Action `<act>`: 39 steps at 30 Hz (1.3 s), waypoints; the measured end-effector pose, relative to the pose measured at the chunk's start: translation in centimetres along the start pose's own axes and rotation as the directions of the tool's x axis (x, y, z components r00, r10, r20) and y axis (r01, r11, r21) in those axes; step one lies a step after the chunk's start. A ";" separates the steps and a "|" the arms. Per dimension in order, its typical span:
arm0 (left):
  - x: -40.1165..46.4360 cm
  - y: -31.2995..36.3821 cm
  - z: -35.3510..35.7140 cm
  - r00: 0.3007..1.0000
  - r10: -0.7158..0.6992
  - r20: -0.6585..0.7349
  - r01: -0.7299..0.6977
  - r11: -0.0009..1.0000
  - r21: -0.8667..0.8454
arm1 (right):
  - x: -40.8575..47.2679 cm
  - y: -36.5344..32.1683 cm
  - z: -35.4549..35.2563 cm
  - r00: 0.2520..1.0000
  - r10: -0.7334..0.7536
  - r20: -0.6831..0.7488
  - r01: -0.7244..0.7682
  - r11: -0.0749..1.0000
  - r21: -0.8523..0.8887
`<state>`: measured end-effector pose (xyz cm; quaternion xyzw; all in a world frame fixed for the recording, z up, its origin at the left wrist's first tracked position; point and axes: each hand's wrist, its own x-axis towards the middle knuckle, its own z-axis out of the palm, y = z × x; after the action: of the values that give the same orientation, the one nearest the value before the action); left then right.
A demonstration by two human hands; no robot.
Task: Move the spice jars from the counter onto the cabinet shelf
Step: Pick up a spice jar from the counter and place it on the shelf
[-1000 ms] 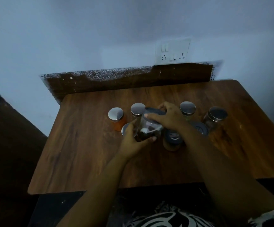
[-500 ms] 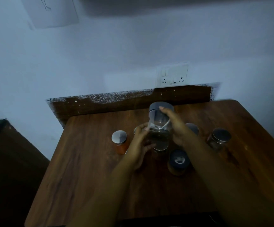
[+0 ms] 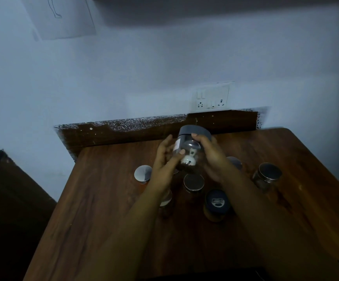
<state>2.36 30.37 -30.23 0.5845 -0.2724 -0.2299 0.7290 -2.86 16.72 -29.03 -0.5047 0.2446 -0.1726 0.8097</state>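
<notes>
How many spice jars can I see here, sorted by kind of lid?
Dark plastic lids: 2 (held jar, blue-lidded jar)
Metal lids: 5 (orange jar, middle jar, right jar, two half-hidden jars)
Total: 7 visible; the arms may hide more.

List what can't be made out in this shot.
Head view only:
- Cabinet shelf: not identifiable; only a dark band at the top edge.
- Lifted jar: contents dim, partly covered by left hand and right hand.
- Jar under the left forearm: mostly hidden.
- Blue-lidded jar: lid marking too small.
</notes>
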 end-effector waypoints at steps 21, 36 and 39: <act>-2.1 0.4 2.0 0.990 0.079 0.117 -0.097 0.983 0.158 | -2.3 0.3 -2.3 0.978 -0.048 0.203 0.021 0.990 0.136; -2.2 1.5 2.0 0.978 0.089 0.189 -0.151 0.927 0.344 | -4.2 -1.1 -3.4 0.930 -0.130 0.344 0.170 0.981 -0.089; -2.1 1.8 1.6 0.972 0.070 0.223 -0.154 0.909 0.386 | -4.4 -1.0 -3.8 0.917 -0.169 0.361 0.257 0.943 -0.213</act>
<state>-0.26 30.92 -28.51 0.6779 -0.4203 -0.1853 0.5740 -8.68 15.86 -28.56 -0.6508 0.0654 -0.1382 0.7437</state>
